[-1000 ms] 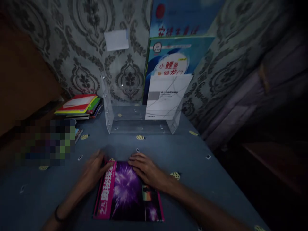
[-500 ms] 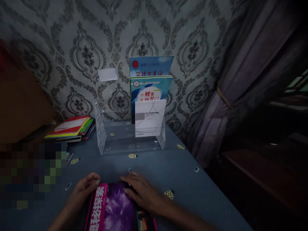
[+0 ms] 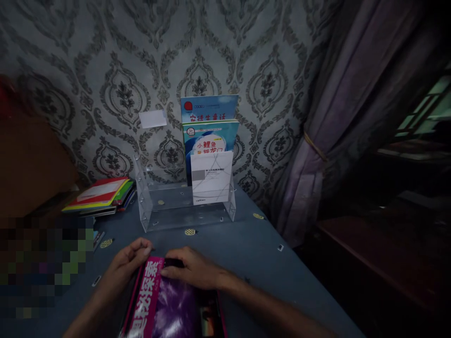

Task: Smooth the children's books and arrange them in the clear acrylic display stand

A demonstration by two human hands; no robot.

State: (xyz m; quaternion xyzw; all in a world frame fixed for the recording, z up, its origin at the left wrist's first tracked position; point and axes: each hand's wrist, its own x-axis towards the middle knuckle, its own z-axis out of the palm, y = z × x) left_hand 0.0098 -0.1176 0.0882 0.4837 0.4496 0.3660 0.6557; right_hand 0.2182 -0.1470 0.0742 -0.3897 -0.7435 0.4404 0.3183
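A book [image 3: 176, 305] with a purple picture and a pink title strip lies at the lower middle, its bottom part out of view. My left hand [image 3: 132, 258] is at its upper left corner, thumb and fingers pinched together on the edge. Over the top edge curls my right hand [image 3: 192, 267], thumb on the cover and fingertips hidden behind it. Beyond both hands stands a clear acrylic book rack [image 3: 143, 206]. It holds a white book [image 3: 212, 180] in front, a blue-green book [image 3: 229, 134] behind that, and a taller blue book [image 3: 229, 105] at the back.
A stack of books [image 3: 100, 192] with a red and yellow one on top lies left of the rack. A pixelated patch covers the lower left. The patterned blue tablecloth [image 3: 260, 263] slopes off at the right, near a tied curtain [image 3: 303, 188]. Patterned wallpaper is behind.
My right hand has moved left along the book's top edge, and its thumb now presses on the cover. My left hand has come in closer to the corner. The view has shifted slightly.
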